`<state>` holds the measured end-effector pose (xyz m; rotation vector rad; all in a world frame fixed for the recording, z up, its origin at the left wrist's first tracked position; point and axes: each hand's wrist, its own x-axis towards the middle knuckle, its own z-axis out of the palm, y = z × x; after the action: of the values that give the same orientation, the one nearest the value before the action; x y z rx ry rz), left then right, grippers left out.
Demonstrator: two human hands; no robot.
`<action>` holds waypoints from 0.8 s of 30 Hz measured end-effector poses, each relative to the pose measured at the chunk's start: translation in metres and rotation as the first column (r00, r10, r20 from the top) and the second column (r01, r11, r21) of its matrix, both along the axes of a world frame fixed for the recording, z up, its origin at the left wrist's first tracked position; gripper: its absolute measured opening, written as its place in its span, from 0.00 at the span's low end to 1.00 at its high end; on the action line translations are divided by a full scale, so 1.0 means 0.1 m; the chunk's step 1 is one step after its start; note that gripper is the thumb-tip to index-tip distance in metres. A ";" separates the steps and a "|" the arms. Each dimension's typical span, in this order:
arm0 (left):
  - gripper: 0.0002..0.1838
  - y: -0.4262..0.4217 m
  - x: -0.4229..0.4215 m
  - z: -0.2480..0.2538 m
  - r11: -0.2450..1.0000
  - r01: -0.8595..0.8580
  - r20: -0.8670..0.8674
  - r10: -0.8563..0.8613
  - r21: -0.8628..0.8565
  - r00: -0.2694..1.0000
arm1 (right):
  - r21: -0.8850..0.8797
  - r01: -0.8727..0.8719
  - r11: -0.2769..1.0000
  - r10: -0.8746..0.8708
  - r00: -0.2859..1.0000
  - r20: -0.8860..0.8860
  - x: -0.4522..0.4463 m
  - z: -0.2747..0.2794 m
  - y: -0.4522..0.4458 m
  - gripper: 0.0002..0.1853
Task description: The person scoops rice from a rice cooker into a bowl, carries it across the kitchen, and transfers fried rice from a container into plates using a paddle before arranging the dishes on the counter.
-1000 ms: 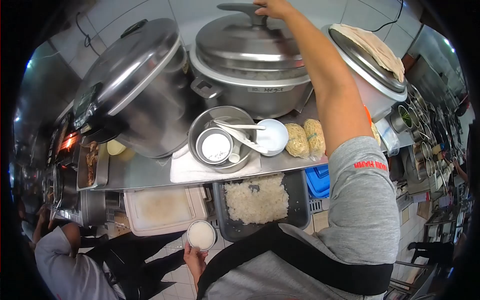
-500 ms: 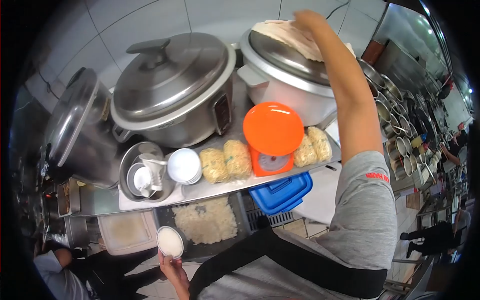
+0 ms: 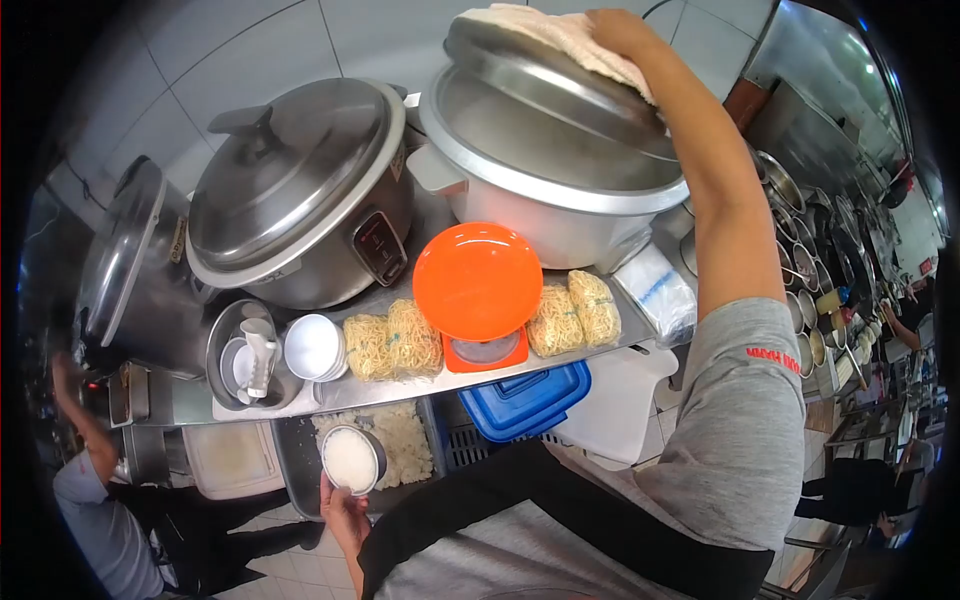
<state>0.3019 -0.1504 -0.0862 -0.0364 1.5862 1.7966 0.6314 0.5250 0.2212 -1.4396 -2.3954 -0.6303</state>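
My right hand (image 3: 622, 32) grips the pale cloth (image 3: 560, 38) on top of the metal lid (image 3: 555, 85), which is raised and tilted over the right-hand cooker (image 3: 560, 215). The cooker's opening shows, hazy inside. Low in the view, my left hand (image 3: 345, 510) holds a small bowl (image 3: 352, 460) filled with something white. Behind that bowl lies a grey tray (image 3: 298, 450) with white rice (image 3: 405, 440) in it. An orange scale (image 3: 478, 282) stands in front of the open cooker, between bags of noodles (image 3: 415, 340) (image 3: 595, 308).
A lidded cooker (image 3: 300, 190) stands left of the open one, with another pot (image 3: 125, 260) at far left. White bowls (image 3: 315, 347) and a metal bowl (image 3: 225, 340) line the counter. A blue lid (image 3: 530, 400) lies below. One co-worker (image 3: 100, 500) is at left, others far right.
My right hand has gone from the middle cooker's lid to the cloth on the right cooker, whose lid is now lifted. The view has shifted right. My left hand still holds the bowl.
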 end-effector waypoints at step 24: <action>0.31 0.76 0.74 -0.31 0.226 0.972 -0.106 -0.970 -0.068 0.219 | -0.856 0.472 -0.210 -0.775 0.454 0.440 1.76 -3.79 -7.95 0.25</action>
<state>0.3761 -0.0747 -0.1177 0.9393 1.1414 0.7262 0.8073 -0.2701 -0.1576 -3.0524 -1.3462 1.2750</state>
